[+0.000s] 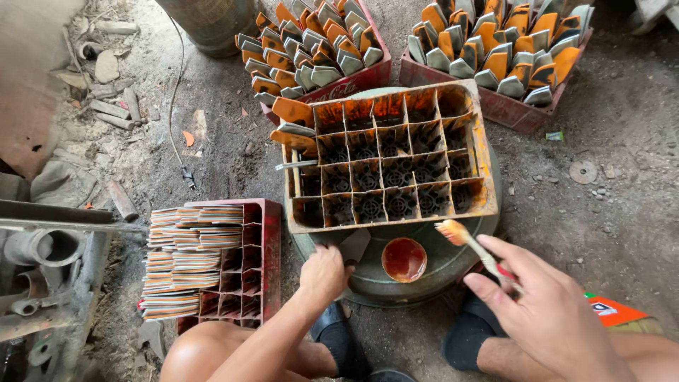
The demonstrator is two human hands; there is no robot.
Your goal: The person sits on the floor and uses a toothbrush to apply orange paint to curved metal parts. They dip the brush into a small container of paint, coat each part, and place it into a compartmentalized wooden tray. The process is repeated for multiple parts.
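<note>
R hand (548, 311) is clamped on a paint-caked brush (472, 244), bristles just beside the small bowl of red-orange paint (404, 259). L hand (324, 272) is closed on a flat grey metal piece (354, 245) near the stained divided crate (481, 152) w/ empty cells.

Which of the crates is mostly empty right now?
The orange crate in the middle, just above the small bowl; its cells are mostly bare, while the others are packed.

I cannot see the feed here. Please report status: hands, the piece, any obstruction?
Right hand holds orange-bristled brush. Left hand grips flat grey metal piece. Small bowl of red-orange paint between them. Nothing blocks.
</note>
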